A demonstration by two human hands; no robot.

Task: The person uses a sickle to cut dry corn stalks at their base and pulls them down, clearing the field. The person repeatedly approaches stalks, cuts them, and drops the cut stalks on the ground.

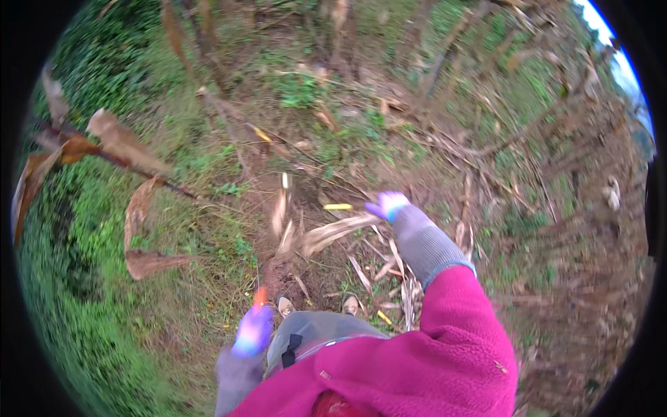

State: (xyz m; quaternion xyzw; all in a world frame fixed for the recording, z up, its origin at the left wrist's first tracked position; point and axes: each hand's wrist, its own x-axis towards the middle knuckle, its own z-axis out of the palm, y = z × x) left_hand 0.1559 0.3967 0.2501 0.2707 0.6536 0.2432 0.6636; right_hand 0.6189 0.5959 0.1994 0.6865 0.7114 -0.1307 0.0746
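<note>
My left hand (pixel 254 329), in a purple glove, is low beside my left thigh. It is closed around a small orange object (pixel 260 296), blurred and mostly hidden in the fist. My right hand (pixel 390 204), also gloved in purple, reaches forward with its thumb apart from the fingers and nothing visible in it. Just left of the thumb is a yellow ear of corn (pixel 337 207); I cannot tell whether it is airborne or lying down. Below that hand, a dry corn husk (pixel 338 233) stretches leftward. A pale, blurred piece (pixel 285 181) shows farther left.
Dry corn stalks and leaves (pixel 406 292) litter the soil by my right shoe (pixel 350 304). Another yellow ear (pixel 384 317) lies there. A dry stalk (pixel 135 169) slants in from the left, above green growth (pixel 78 260). More dry stalks (pixel 437 57) stand ahead.
</note>
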